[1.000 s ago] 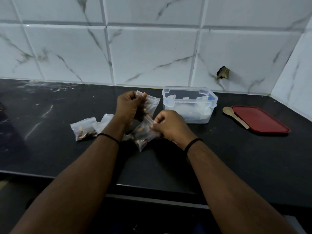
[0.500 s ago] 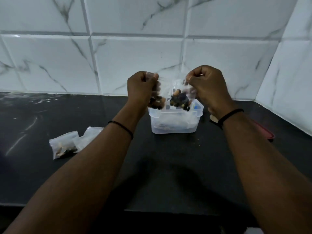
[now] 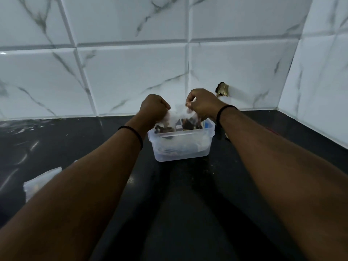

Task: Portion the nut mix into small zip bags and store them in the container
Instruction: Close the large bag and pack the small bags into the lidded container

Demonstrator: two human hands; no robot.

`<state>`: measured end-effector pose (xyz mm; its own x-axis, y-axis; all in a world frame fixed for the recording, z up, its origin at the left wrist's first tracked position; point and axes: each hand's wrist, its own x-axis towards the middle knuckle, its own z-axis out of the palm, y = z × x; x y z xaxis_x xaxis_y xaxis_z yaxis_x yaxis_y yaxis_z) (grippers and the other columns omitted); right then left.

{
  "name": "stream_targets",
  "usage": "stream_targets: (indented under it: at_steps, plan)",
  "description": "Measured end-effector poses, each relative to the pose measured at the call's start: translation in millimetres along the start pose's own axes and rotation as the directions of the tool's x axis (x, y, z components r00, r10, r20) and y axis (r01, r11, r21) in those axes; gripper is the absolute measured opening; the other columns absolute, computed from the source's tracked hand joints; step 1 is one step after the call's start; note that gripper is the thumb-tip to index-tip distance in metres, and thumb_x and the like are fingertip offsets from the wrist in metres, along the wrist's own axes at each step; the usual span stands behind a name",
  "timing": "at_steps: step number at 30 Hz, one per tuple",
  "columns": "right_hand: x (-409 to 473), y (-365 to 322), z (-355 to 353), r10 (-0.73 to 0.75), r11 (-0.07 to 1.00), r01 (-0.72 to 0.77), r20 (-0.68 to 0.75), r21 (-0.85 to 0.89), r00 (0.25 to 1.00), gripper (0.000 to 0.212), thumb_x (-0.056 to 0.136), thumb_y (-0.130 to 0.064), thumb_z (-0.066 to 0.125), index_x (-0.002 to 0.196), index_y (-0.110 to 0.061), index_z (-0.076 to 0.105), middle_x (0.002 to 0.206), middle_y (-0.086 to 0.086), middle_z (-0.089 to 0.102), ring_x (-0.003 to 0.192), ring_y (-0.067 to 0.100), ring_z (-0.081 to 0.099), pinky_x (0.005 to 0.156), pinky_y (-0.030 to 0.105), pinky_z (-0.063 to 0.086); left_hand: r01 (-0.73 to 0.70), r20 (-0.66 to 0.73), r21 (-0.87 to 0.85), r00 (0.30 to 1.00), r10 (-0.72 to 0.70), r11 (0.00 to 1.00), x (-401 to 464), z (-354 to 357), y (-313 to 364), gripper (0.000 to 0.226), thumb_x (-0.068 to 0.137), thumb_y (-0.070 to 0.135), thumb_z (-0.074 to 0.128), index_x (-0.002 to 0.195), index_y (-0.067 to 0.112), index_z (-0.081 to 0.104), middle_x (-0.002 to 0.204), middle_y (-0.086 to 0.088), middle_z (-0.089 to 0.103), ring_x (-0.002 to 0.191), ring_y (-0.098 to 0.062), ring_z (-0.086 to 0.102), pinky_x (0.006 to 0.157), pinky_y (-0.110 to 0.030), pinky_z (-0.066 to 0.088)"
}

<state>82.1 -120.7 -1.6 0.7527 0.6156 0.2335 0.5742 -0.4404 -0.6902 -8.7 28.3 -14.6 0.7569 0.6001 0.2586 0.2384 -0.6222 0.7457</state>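
Filled zip bags [image 3: 190, 123] under both fists, over container [image 3: 180, 147]

The container [image 3: 180, 146] stands on the surface [image 3: 188, 204], near the tiled wall [image 3: 131, 72] behind it. Both hands are above its open top: the left hand [image 3: 153, 110] over its left side, the right hand [image 3: 204, 104] over its right. A zip bag [image 3: 163, 127] hangs from the left, another zip bag [image 3: 190, 122] from the right, both dipping into the container. A third zip bag [image 3: 37, 183] lies on the surface far to the left, partly behind the left forearm.
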Motion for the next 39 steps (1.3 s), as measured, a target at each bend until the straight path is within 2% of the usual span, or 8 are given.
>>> stream_targets:
  at_steps: [6, 11, 14, 18, 24, 29, 33, 39]
  plan:
    - [14.8, -0.2, 9.4, 0.094, 0.961, -0.030, 0.221, -0.276, 0.971, 0.016, 0.100, -0.007, 0.055, 0.107, 0.001, 0.066, 0.100, 0.021, 0.069, 0.068, 0.032, 0.068, 0.066, 0.045, 0.062, -0.171, 0.221, 0.403, 0.971, 0.086, 0.899, -4.8, 2.6, 8.7, 0.017, 0.090, 0.000, 0.058, 0.099, 0.008, 0.071, 0.088, -0.004, 0.061, 0.079, -0.022, 0.059, 0.067, -0.031, 0.050]
    - [12.0, 5.9, 19.5, -0.231, 0.706, 0.207, 0.056, -0.678, 0.971, 0.014, 0.086, -0.003, 0.067, 0.099, -0.007, 0.068, 0.103, 0.012, 0.065, 0.096, 0.030, 0.062, 0.083, 0.042, 0.055, -0.324, 0.130, 0.748, 0.927, 0.351, 0.579, -14.0, 12.7, 5.7, 0.021, 0.083, 0.008, 0.074, 0.103, 0.011, 0.070, 0.109, -0.011, 0.055, 0.102, -0.031, 0.053, 0.074, -0.034, 0.042]
    - [11.6, 4.8, 20.5, -0.315, 0.728, 0.243, 0.001, -0.642, 0.949, 0.010, 0.084, -0.003, 0.065, 0.089, -0.009, 0.071, 0.093, 0.010, 0.069, 0.088, 0.030, 0.066, 0.078, 0.041, 0.057, -0.331, 0.207, 0.678, 0.943, 0.261, 0.657, -15.3, 12.1, 9.9, 0.009, 0.084, 0.009, 0.073, 0.093, 0.008, 0.070, 0.098, -0.011, 0.062, 0.088, -0.029, 0.061, 0.068, -0.034, 0.049]
    - [9.6, 3.9, 29.1, -0.061, 0.732, 0.212, 0.247, -0.648, 0.967, 0.013, 0.093, -0.008, 0.055, 0.095, -0.005, 0.068, 0.099, 0.009, 0.066, 0.084, 0.024, 0.061, 0.078, 0.034, 0.053, -0.281, 0.283, 0.721, 0.954, 0.101, 0.634, -14.4, 16.9, 8.7, 0.029, 0.091, 0.009, 0.059, 0.066, 0.010, 0.043, 0.069, -0.006, 0.048, 0.057, -0.016, 0.041, 0.048, -0.026, 0.033]
    - [12.9, 8.9, 31.4, 0.014, 0.805, 0.163, 0.293, -0.570, 0.956, 0.021, 0.091, -0.008, 0.057, 0.104, -0.001, 0.071, 0.108, 0.012, 0.072, 0.096, 0.028, 0.067, 0.087, 0.037, 0.056, -0.262, 0.350, 0.642, 0.936, 0.028, 0.720, -13.8, 14.8, 9.7, 0.014, 0.093, 0.015, 0.064, 0.083, 0.004, 0.064, 0.083, -0.007, 0.062, 0.070, -0.020, 0.055, 0.063, -0.029, 0.045]
    - [-19.5, -3.6, 32.1, -0.272, 0.913, 0.217, -0.120, -0.346, 0.955, 0.023, 0.090, -0.010, 0.052, 0.098, -0.013, 0.074, 0.095, 0.004, 0.073, 0.087, 0.023, 0.066, 0.080, 0.035, 0.055, -0.271, -0.079, 0.260, 0.950, 0.300, 0.927, -32.9, -15.1, -7.1, 0.017, 0.093, 0.011, 0.061, 0.099, 0.014, 0.076, 0.096, 0.000, 0.073, 0.083, -0.017, 0.065, 0.076, -0.026, 0.049]
    - [-65.4, -45.5, 49.4, -0.387, 0.915, 0.398, -0.415, -0.065, 0.823, 0.014, 0.087, -0.011, 0.055, 0.091, -0.015, 0.069, 0.064, -0.012, 0.058, 0.063, 0.014, 0.059, 0.065, 0.030, 0.049, -0.209, -0.460, 0.145, 0.852, 0.252, 0.967, -64.0, -58.3, -45.2, 0.014, 0.089, 0.014, 0.062, 0.096, 0.019, 0.074, 0.091, 0.003, 0.071, 0.084, -0.015, 0.063, 0.074, -0.025, 0.044]
    - [-109.9, -92.6, 136.5, -0.288, 0.950, 0.299, -0.118, 0.086, 0.950, 0.012, 0.086, -0.022, 0.062, 0.076, -0.017, 0.066, 0.074, -0.001, 0.070, 0.071, 0.024, 0.069, 0.071, 0.040, 0.058, 0.154, -0.484, 0.197, 0.874, -0.041, 0.968, -112.3, -120.2, -122.7, 0.020, 0.090, 0.030, 0.063, 0.085, 0.013, 0.072, 0.081, -0.004, 0.069, 0.079, -0.024, 0.064, 0.068, -0.029, 0.041]
